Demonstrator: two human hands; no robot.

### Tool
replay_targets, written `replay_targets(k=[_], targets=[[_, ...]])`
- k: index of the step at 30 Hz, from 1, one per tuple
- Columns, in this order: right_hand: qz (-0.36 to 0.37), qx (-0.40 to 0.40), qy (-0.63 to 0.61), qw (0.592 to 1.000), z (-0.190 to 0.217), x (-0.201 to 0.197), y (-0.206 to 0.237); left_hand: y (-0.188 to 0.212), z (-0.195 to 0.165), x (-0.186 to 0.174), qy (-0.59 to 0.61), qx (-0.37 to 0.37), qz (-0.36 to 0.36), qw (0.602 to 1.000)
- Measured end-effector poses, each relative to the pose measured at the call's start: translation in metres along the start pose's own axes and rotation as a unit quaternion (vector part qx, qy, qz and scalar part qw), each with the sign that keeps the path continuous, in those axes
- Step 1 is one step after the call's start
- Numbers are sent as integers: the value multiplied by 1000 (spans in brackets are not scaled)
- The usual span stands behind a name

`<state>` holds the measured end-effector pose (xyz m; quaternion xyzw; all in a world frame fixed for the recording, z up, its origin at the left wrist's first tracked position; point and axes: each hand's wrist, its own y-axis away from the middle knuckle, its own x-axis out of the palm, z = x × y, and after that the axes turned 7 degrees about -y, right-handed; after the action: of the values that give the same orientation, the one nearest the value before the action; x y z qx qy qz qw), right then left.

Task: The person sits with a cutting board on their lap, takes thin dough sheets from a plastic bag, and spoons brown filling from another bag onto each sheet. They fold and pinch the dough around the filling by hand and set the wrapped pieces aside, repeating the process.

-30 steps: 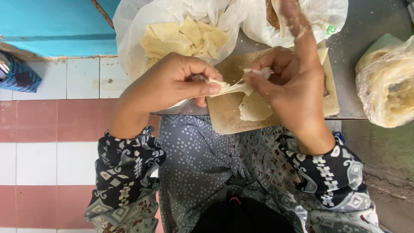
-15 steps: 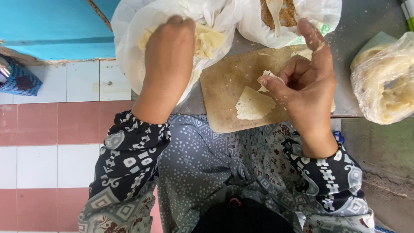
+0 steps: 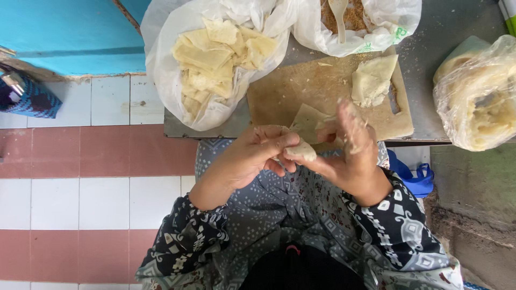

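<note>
A small folded dough wrapper point(image 3: 301, 151) is being pinched between both hands, just above the lap. Left hand point(image 3: 258, 153) fingers are being curled shut on its near edge; right hand point(image 3: 349, 142) fingers, half open, are cradling it from the far side w/ flour on them. For a clean fold, edges are best being pressed evenly, w/o squeezing the middle. Beyond the fingers, a cutting board point(image 3: 290, 91) w/ another wrapper point(image 3: 371, 80) is sitting on the worktop point(image 3: 430, 48). Farther off, a bag of wrappers point(image 3: 215, 53).
</note>
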<state>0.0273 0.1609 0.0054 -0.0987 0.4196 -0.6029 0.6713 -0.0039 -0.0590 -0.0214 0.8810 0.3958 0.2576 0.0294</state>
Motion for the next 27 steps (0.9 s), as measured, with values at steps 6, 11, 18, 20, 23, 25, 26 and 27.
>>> replay_targets(k=[6, 11, 18, 20, 23, 25, 26, 27], targets=[[17, -37, -63, 997, 2, -10, 14, 14, 16, 11, -106, 93, -115, 983], [-59, 265, -450, 850, 15, -7, 26, 16, 14, 28, -105, 89, -98, 986], [-116, 327, -377, 859, 15, -9, 24, 12, 19, 53, -183, 94, -192, 959], [-121, 343, -231, 903, 20, -2, 21, 9, 19, 59, -239, 90, -262, 931], [-89, 259, -79, 958, 24, 11, 14, 2, 14, 62, -536, 249, -377, 713], [-74, 264, 3, 962, 26, 19, 8, -1, 9, 64, -573, 247, -400, 671], [-66, 265, 44, 961, 26, 21, 5, -3, 6, 65, -590, 246, -411, 650], [-50, 256, 68, 963, 26, 21, 3, -4, 3, 66, -596, 234, -411, 648]])
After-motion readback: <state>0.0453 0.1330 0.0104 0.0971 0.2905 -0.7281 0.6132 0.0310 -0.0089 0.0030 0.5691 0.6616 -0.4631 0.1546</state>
